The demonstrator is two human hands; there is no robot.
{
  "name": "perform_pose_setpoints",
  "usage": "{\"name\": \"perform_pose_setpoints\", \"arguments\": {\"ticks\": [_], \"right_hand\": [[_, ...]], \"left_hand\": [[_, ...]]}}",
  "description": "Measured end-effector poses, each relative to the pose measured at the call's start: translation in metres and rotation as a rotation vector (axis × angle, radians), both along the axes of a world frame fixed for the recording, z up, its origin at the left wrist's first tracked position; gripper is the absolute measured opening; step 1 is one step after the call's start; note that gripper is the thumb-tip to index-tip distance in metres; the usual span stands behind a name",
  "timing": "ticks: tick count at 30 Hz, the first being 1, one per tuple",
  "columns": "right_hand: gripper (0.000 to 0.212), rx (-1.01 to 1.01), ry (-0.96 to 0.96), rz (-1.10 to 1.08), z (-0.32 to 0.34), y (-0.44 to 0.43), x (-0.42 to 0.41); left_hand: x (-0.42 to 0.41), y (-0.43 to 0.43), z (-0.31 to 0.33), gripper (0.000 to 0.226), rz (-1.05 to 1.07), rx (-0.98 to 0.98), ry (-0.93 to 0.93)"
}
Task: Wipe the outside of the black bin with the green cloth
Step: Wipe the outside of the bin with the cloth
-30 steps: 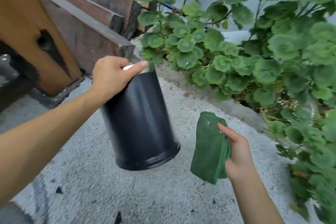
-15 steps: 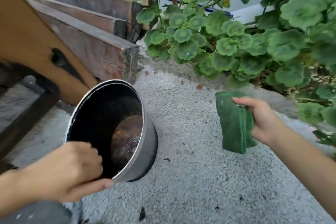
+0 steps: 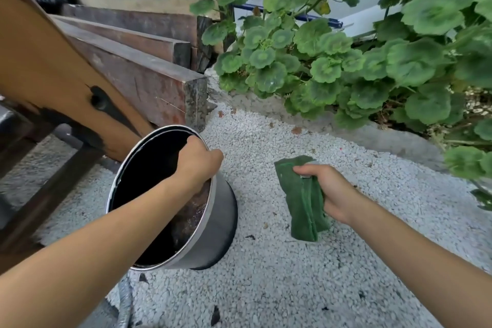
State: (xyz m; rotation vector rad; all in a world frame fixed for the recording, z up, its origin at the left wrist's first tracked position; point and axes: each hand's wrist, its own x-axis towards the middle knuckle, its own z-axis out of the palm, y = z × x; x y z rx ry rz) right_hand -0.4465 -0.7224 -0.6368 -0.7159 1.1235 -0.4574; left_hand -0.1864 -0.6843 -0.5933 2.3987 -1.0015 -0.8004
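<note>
The black bin (image 3: 222, 224) stands on the white gravel at lower centre, its open mouth towards me and its inside dark and stained. My left hand (image 3: 198, 164) grips the bin's far right rim, fingers curled over the edge into the opening. To the right, my right hand (image 3: 328, 190) holds the folded green cloth (image 3: 302, 204), which hangs down from my fist above the gravel. A gap of gravel separates the cloth from the bin's side.
Stacked dark wooden beams (image 3: 138, 66) and an orange slanted board (image 3: 53, 72) crowd the left. A leafy green plant (image 3: 359, 48) fills the upper right behind a concrete kerb (image 3: 372, 130). White gravel (image 3: 292, 274) covers the ground in front.
The bin was lifted and tilted, then came down onto the gravel mouth up. My left hand shifted from the near rim to the far right rim. The cloth moved lower.
</note>
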Motion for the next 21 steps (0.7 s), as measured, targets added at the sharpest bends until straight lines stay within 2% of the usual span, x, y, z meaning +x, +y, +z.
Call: {"name": "perform_pose_setpoints", "arguments": {"ticks": [2,4,7,10,13,17,21], "right_hand": [[0.015,-0.005,-0.012,0.001,0.003,0.003,0.001],[0.017,-0.012,-0.032,-0.006,0.005,0.004,0.000],[0.024,-0.032,-0.047,-0.035,0.007,0.003,-0.004],[0.016,-0.055,-0.047,-0.060,0.006,0.000,-0.007],[0.010,-0.048,-0.043,-0.095,0.003,-0.001,-0.008],[0.015,-0.042,-0.012,-0.095,-0.004,0.002,-0.006],[0.017,-0.034,0.013,-0.118,-0.016,0.003,-0.002]], "left_hand": [[0.003,0.003,0.002,0.025,-0.022,-0.011,0.040],[0.009,0.014,0.017,0.015,-0.110,-0.014,0.098],[0.039,0.032,0.063,0.020,-0.342,0.003,0.254],[0.076,0.049,0.115,0.027,-0.618,0.115,0.385],[0.092,0.047,0.127,0.018,-0.761,0.146,0.223],[0.084,0.022,0.109,0.048,-0.831,0.057,-0.056],[0.085,0.006,0.102,0.047,-0.860,0.032,-0.137]]}}
